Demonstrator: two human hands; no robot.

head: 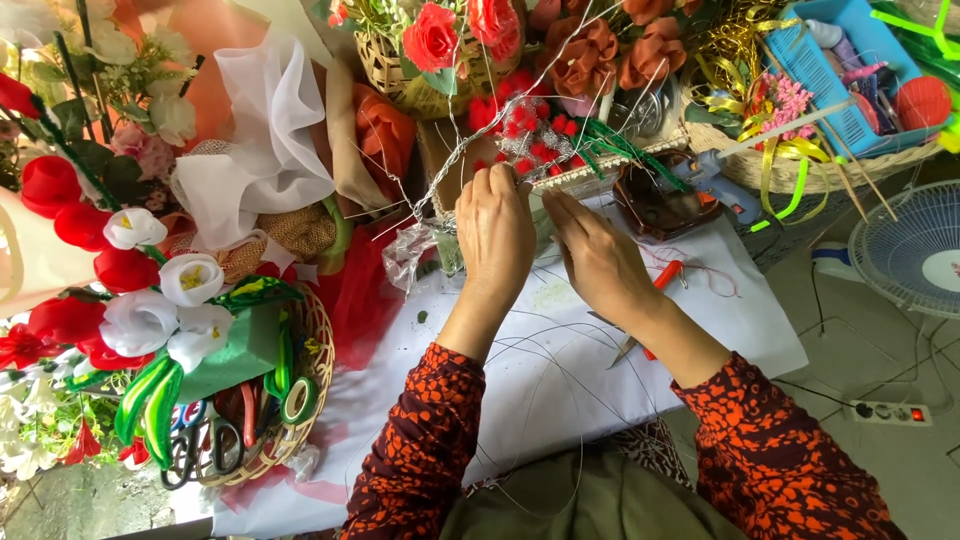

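At the far edge of the white sheet [560, 370] covering the table, both hands meet over a cluster of small red pompom flowers [525, 135] bound with thin silver wire [455, 150]. The left hand [495, 235] has its fingers curled shut, pinching the wire just below the red cluster, and the right hand [600, 255] lies just beside it, fingers extended and closing on the same wire stem; whether the right fingertips actually grip it I cannot tell. Loose loops of wire lie across the sheet near the forearms. Red-handled pliers [665, 277] rest on the sheet under the right wrist. A glue gun [715, 180] lies beyond the right hand, beside a dark brown dish [655, 205]. On the left, a woven basket [318, 350] holds scissors [200, 450], tape rolls and a green foam block with red and white fabric flowers [140, 320].
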